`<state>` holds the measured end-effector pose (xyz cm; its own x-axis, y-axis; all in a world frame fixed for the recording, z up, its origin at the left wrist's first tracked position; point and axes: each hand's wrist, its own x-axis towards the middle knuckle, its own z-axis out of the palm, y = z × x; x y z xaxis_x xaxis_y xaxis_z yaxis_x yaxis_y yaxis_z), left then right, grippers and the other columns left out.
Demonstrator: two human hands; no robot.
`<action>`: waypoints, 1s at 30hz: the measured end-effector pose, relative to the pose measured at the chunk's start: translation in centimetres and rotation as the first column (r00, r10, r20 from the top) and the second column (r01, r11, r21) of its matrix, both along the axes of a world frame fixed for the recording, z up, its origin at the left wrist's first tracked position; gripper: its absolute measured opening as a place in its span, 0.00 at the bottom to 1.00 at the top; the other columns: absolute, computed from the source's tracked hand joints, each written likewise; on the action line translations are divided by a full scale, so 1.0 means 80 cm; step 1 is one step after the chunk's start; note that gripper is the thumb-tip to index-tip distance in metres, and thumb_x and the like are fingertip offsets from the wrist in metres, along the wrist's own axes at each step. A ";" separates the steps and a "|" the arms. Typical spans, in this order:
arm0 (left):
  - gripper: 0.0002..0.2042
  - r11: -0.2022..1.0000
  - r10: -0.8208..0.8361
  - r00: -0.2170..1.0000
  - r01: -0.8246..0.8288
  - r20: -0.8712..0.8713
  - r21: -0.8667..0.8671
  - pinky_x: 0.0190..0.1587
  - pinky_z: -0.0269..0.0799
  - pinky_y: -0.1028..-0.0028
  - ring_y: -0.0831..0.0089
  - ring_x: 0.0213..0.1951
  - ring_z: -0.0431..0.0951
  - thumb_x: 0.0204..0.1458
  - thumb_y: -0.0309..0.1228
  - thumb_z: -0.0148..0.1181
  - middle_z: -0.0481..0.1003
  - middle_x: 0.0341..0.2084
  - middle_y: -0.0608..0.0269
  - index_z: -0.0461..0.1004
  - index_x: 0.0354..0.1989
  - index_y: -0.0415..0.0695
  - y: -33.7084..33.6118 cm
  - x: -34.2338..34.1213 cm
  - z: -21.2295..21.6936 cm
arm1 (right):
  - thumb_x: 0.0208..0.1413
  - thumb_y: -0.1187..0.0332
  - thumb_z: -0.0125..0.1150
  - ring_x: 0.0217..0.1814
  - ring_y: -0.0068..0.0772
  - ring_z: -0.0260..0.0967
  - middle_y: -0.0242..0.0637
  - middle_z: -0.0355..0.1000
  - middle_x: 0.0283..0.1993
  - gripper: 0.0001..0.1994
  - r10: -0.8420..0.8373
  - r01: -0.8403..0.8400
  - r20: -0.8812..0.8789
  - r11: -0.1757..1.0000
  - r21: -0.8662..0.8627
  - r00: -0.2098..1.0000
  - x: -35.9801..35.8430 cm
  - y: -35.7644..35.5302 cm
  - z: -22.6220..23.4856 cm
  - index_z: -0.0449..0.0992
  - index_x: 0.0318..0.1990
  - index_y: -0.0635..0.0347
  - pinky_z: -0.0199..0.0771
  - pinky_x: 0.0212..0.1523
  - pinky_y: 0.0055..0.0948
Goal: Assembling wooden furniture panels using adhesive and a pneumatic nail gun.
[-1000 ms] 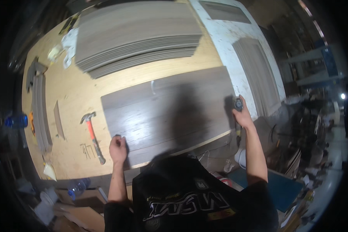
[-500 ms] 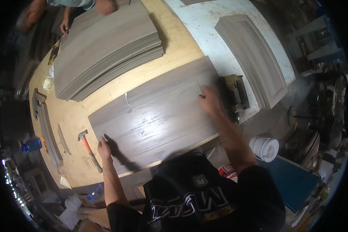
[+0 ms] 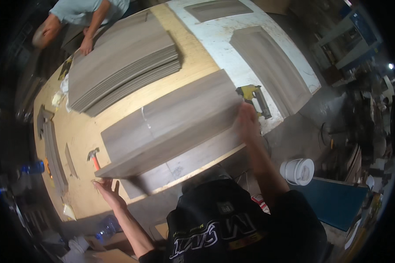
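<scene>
At the far left of the surface (image 3: 193,61) lie narrow grey trim strips (image 3: 52,151), a blue bottle (image 3: 30,167) beside them at the edge. A red-handled hammer (image 3: 93,158) rests just right of the strips, near the lifted panel's left corner.

The left hand (image 3: 106,193) sits under the near-left corner of the grey wood-grain panel (image 3: 171,122). Its fingers are spread wide and turned up, supporting the corner from below rather than clamping it — a hold that suits a broad, thin sheet.

The panel spans the middle of the surface, its near edge raised clear of a second grey sheet (image 3: 171,168) lying flat beneath it. A pale seam mark crosses its face left of centre.

The right hand (image 3: 246,120) grips the panel's right end, fingers curled over the edge and closed on it. Holding opposite ends keeps the long sheet level and limits sag.

Just right of that hand lies a yellow nail gun (image 3: 253,97) on a white door panel (image 3: 250,44). Behind, a stack of grey sheets (image 3: 123,65) sits well apart; another person's hand (image 3: 86,45) rests on its far corner. A white bucket (image 3: 297,171) stands on the floor at the right.
</scene>
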<state>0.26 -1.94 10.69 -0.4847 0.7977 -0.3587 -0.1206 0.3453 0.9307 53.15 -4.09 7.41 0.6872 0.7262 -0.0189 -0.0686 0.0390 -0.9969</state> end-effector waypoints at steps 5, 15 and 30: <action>0.39 0.997 0.063 0.998 -0.061 0.026 -0.054 0.62 0.69 0.59 0.62 0.65 0.66 0.65 0.62 0.47 0.68 0.63 0.49 0.62 0.69 0.37 -0.120 -0.008 0.027 | 0.67 0.63 0.62 0.37 0.16 0.64 0.25 0.72 0.38 0.16 -0.023 0.034 0.054 0.977 -0.211 0.998 -0.023 -0.107 0.066 0.76 0.56 0.64 0.67 0.39 0.23; 0.17 0.998 0.059 0.996 -0.057 -0.066 0.034 0.45 0.79 0.73 0.78 0.40 0.77 0.65 0.29 0.59 0.77 0.39 0.65 0.75 0.61 0.36 -0.241 -0.009 -0.076 | 0.70 0.61 0.57 0.40 0.14 0.69 0.21 0.76 0.43 0.20 -0.148 0.049 -0.229 0.921 -0.388 0.962 -0.051 -0.225 0.023 0.74 0.65 0.59 0.72 0.44 0.22; 0.19 0.962 -0.200 0.972 0.172 -0.119 -0.211 0.47 0.74 0.71 0.75 0.44 0.76 0.64 0.31 0.60 0.77 0.47 0.63 0.71 0.63 0.40 -0.202 -0.039 -0.179 | 0.62 0.70 0.61 0.52 0.27 0.76 0.38 0.81 0.49 0.15 0.209 -0.088 0.196 0.865 -0.493 0.958 0.008 -0.190 -0.162 0.79 0.54 0.65 0.75 0.53 0.29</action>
<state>-2.86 -18.13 -3.60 -0.3901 0.7984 -0.4586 0.0884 0.5282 0.8445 53.80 -19.25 -5.59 0.5997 0.7634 -0.2398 0.2025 -0.4347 -0.8775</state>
